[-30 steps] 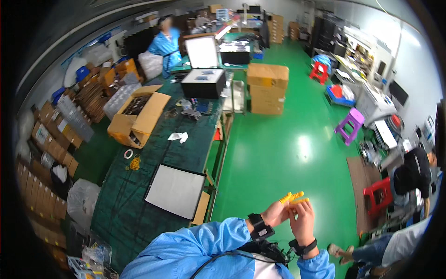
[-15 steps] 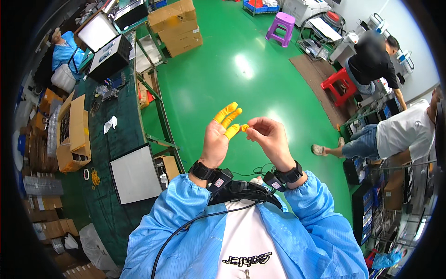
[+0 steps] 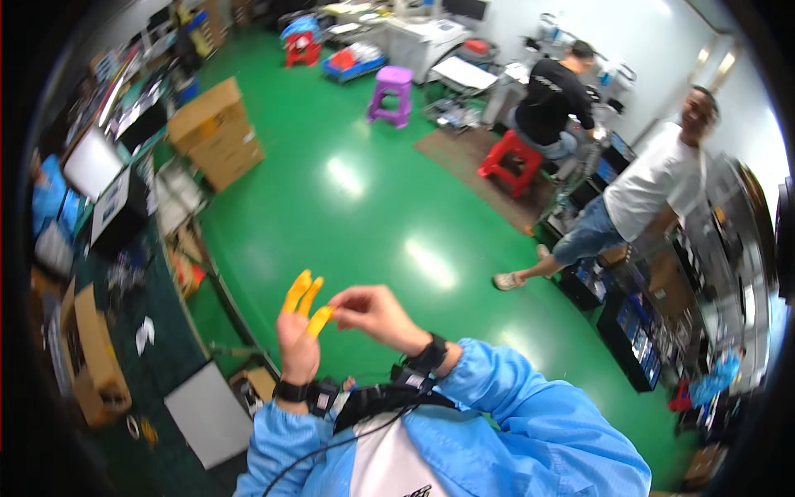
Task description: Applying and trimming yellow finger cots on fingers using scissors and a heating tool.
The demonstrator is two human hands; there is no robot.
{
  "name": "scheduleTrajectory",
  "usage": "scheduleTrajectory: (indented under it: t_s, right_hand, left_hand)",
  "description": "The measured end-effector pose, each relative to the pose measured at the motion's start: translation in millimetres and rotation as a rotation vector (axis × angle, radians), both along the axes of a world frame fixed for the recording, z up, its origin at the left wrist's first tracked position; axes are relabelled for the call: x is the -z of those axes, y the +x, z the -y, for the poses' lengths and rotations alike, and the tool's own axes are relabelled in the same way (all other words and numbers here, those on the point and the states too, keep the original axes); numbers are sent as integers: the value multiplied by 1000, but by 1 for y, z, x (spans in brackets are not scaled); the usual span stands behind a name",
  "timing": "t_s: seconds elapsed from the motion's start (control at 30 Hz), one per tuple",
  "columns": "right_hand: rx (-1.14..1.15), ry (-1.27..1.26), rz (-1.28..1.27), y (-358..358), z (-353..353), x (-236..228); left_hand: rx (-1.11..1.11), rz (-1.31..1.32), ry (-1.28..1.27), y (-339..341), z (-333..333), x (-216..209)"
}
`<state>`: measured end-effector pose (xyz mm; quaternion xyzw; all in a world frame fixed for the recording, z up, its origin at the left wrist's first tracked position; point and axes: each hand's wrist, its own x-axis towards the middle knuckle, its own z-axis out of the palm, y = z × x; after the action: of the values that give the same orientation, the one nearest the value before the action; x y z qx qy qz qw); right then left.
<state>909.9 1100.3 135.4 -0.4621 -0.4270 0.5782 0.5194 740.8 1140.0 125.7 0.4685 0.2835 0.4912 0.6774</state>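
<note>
My left hand (image 3: 298,344) is raised with its fingers stretched out and apart. Yellow finger cots (image 3: 299,290) cover its thumb and two of its fingers. My right hand (image 3: 374,316) comes in from the right, its thumb and forefinger pinched on a yellow finger cot (image 3: 328,312) at the tip of my left thumb. Whether that is a separate rolled cot or the edge of the thumb's own cot is blurred. No cots show on the right hand. Both wrists wear black straps with small boxes.
To the left runs a dark green workbench (image 3: 170,331) with a grey-white panel (image 3: 209,416) and an open carton (image 3: 98,356). Cardboard boxes (image 3: 217,137) and a purple stool (image 3: 390,95) stand on the green floor. One person sits on a red stool (image 3: 511,161); another stands at right by shelves.
My view has swung up and to the right, so the room sits lower and further left. My right fingertips are now against the left thumb's tip; the rolled cot no longer shows clearly.
</note>
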Motion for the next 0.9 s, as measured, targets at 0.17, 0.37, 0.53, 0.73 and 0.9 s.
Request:
scheduleTrajectory:
  t_s: [0.17,0.37,0.53,0.73,0.9]
  right_hand:
    - [-19,94,136,-5,2,-9]
    - [-5,452,594,5,4,-16]
    - [-228,459,710,9,4,-9]
    - [-184,443,603,4,-1,6]
    - [-112,209,573,33,-7,-8]
  left_hand:
    - [17,36,-18,-10,-3,8]
    - [85,-8,82,-1,-8,-5]
    - [291,-21,64,1,-7,-10]
    - [488,-28,39,4,-11,-6]
    - [477,-19,-163,8,-31,6]
